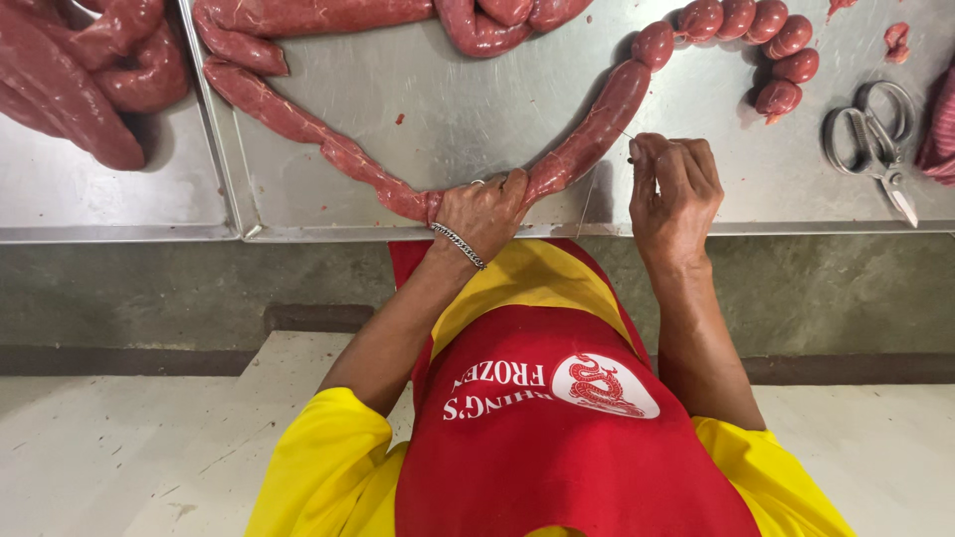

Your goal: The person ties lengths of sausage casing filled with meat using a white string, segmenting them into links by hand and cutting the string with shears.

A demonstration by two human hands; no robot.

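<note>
Looking down, you've got a red apron over a yellow shirt nearest the cam, w/ pale floor on both sides and a grey concrete wall face below the worktop edge.

Your left hand sits right at the near edge of the steel worktop, fingers curled and closed around the long raw sausage, pinching it at the low point where the casing bends into a V. Metal chain bracelet on that wrist, ring on one finger.

Your right hand is just beside the sausage, on its right, fingers bunched shut, thumb and fingertips nipping a thin string that runs over to the casing. The string is fine and hard to follow further.

From your left hand the sausage runs up and left as a lumpy red length, and up and right as a thicker, smoother length. That right leg ends in a curved row of short round tied links toward the far right.

Scissors lie flat on the worktop right of your right hand, well apart from it. More sausage coils piled far left, on the adjoining steel tray, and along the far edge.
</note>
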